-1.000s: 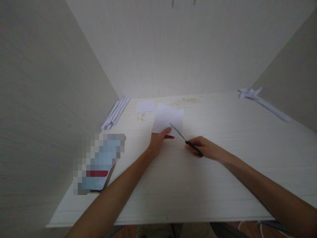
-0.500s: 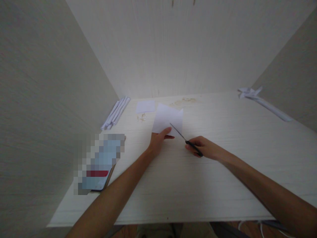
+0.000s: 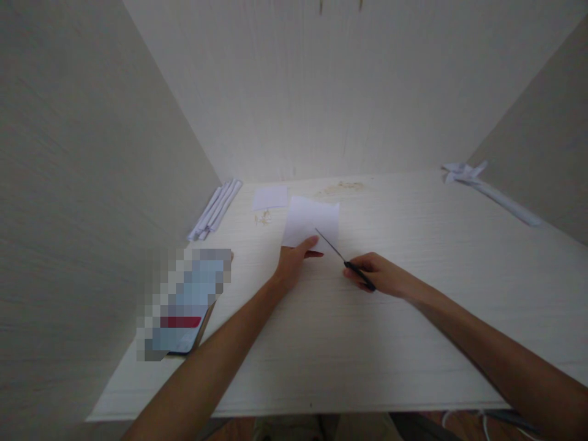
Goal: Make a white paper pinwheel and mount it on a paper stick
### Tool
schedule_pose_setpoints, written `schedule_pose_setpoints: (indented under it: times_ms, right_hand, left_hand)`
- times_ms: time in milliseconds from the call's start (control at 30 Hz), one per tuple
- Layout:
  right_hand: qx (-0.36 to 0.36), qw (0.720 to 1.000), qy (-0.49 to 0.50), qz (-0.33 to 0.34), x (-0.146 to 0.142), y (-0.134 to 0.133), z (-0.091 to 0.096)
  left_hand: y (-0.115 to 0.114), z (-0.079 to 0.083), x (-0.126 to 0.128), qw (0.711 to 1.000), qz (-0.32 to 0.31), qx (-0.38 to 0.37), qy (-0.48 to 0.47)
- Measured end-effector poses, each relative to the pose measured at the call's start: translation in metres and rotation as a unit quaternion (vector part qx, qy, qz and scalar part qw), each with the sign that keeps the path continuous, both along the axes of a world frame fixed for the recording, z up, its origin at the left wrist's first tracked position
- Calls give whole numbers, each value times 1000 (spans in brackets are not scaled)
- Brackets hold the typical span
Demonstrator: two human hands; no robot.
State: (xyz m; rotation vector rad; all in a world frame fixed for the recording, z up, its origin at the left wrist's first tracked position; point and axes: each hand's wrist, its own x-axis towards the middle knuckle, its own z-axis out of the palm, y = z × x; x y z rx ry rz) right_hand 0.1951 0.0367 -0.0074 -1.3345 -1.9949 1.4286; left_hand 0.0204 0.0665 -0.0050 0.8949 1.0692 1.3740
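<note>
My left hand [image 3: 296,260] pinches the near edge of a white sheet of paper [image 3: 310,217], thumb on top and fingers beneath. In my right hand [image 3: 376,274] is a pair of scissors [image 3: 359,274] with black handles. Their slim blades lie across the lower right part of the sheet, the tip pointing up and left near my left thumb. How far apart the blades are is hard to make out.
Another white paper piece [image 3: 270,198] lies behind, with small rubber bands [image 3: 263,217] before it and more bands [image 3: 346,185] near the back wall. Rolled papers [image 3: 215,209] rest at left, above a blurred phone [image 3: 186,312]. A paper roll with a frayed end [image 3: 498,197] lies right.
The far edge of the paper sheet has dropped a little and looks flatter. Both hands and the scissors have stayed almost in place.
</note>
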Motion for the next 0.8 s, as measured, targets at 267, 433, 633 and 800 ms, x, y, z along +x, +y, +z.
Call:
schedule_pose_setpoints:
  times_ms: [267, 433, 633, 800]
  right_hand:
    - [2, 1000, -2, -4, 0, 0, 1]
    - [3, 1000, 15, -14, 0, 0, -1]
    - [16, 999, 30, -32, -1, 2, -1]
    - [14, 998, 42, -36, 0, 2, -1]
  left_hand:
    - [13, -7, -10, 996, 43, 63, -40]
    - [13, -7, -11, 998, 28, 58, -26]
    - [11, -6, -8, 998, -30, 46, -19]
    - [7, -7, -4, 995, -92, 36, -33]
